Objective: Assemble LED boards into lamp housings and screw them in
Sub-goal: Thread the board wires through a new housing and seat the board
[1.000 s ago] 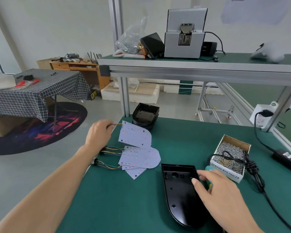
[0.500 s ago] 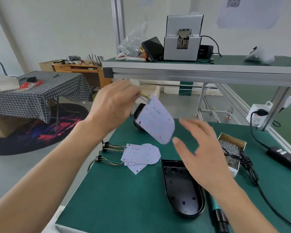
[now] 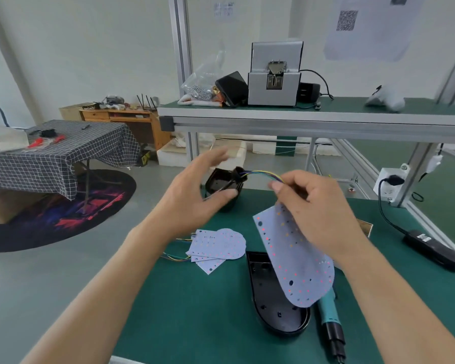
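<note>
No board has yet been seated or screwed, so the task is judged to be at its start. One LED board (image 3: 294, 261) is held in the air by the right hand (image 3: 318, 211), whose fingers are curled round its upper end where the coloured wires (image 3: 263, 175) leave it; the board hangs tilted over the open lamp housing (image 3: 271, 303), which lies empty on the near part of the green bench (image 3: 184, 311). The left hand (image 3: 195, 195) is held with fingers spread and relaxed beside the black connector (image 3: 238, 174) at the wires' far end; whether it is touched cannot be told. The board is seen as a thin, pale plate, rounded at its lower end and dotted with small LEDs and holes. More boards (image 3: 216, 248) lie stacked to the left of the housing, spare housings (image 3: 218, 187) at the far edge, and a screwdriver (image 3: 329, 319) just right of the housing.
</note>
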